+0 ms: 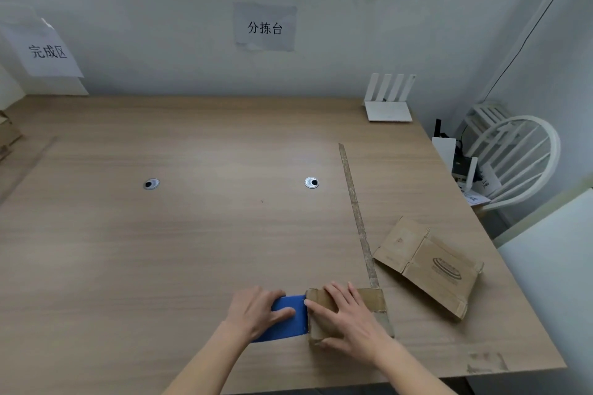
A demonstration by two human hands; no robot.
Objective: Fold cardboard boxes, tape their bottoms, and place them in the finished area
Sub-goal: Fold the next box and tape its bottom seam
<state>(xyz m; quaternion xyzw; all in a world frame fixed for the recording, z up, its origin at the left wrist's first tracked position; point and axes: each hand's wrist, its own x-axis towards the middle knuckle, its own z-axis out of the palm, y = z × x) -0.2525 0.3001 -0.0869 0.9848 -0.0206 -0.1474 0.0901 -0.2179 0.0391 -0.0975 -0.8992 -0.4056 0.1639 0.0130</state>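
A small folded cardboard box (pixel 372 301) stands on the wooden table (pixel 192 234) near its front edge. My right hand (pixel 346 321) lies flat on top of the box, fingers spread and pointing left. My left hand (pixel 256 311) grips a blue tape dispenser (pixel 288 321) pressed against the box's left side. A flattened cardboard box (pixel 430 266) with a printed oval logo lies to the right.
A long strip of tape (pixel 356 212) runs across the table from the box toward the back. Two round cable holes (pixel 311 182) sit mid-table. A white router (pixel 388 99) stands at the back right. A white chair (pixel 513 154) is beyond the right edge. More cardboard (pixel 8 135) lies at the far left under a paper sign.
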